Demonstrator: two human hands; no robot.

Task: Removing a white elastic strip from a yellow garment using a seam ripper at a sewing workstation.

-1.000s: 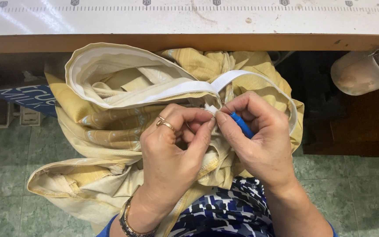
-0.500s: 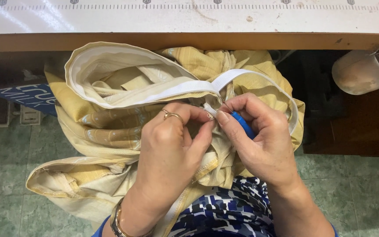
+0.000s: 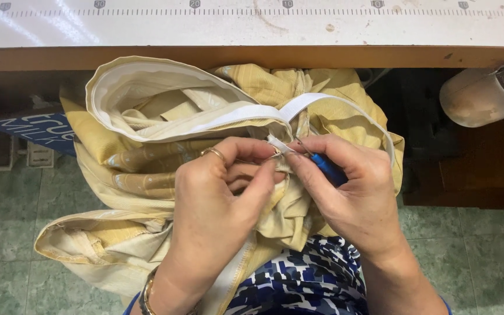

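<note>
White zipper tape [image 3: 275, 143] pinched in left hand [image 3: 220, 198] grip; blue-handled seam ripper [image 3: 326, 169] clamped in right hand [image 3: 360, 192], tip aimed 10 o'clock at tape, yellow fabric [image 3: 129, 169] beneath.

Yellow striped fabric [image 3: 147, 169], white zipper tape [image 3: 228, 116], blue-handled tool [image 3: 329, 170].

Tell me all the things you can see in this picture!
Fabric: one bundle, yellow and cream, on the lap.
White band: one, sewn along the fabric's edge, its end pinched by both hands.
Small tool: one, blue handle with a thin metal tip, in the right hand.
Table: one, white top with ruler marks, wooden edge, at the top.
Cylinder: one, beige, upper right.
Floor: green tiles.
Patterned clothing: blue, white and black, bottom centre.
Ring: one, gold, on the left hand.
Left hand: pinching fabric.
Right hand: holding the tool.
</note>
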